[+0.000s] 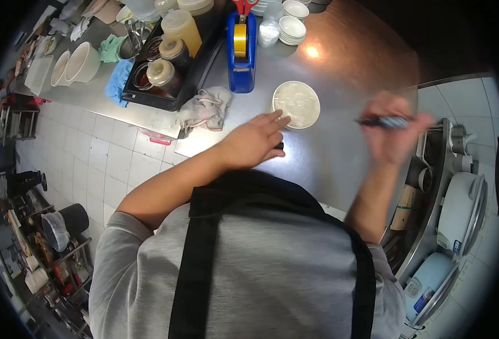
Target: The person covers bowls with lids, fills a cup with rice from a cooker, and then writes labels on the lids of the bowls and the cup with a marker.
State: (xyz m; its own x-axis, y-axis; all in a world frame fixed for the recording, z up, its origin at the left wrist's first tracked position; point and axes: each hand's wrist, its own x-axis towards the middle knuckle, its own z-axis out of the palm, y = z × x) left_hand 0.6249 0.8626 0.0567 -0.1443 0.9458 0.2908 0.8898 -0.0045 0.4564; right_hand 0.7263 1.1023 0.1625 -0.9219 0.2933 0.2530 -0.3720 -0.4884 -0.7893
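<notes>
A round white tub with a pale, whitish top stands on the steel table. My left hand reaches to its near left edge, with fingertips at the rim. Between the thumb and curled fingers of that hand a small black piece shows, like a marker cap; most of it is hidden. Out to the right, above the table, my right hand is closed around a black marker with a grey-white label, its thin end pointing left. This hand is blurred by motion.
A blue tape dispenser with yellow tape stands behind the tub. Left of it are a crumpled cloth and a black tray of sauce bottles. Stacked white bowls stand at the back. Shelves with light-blue lidded bins are at right.
</notes>
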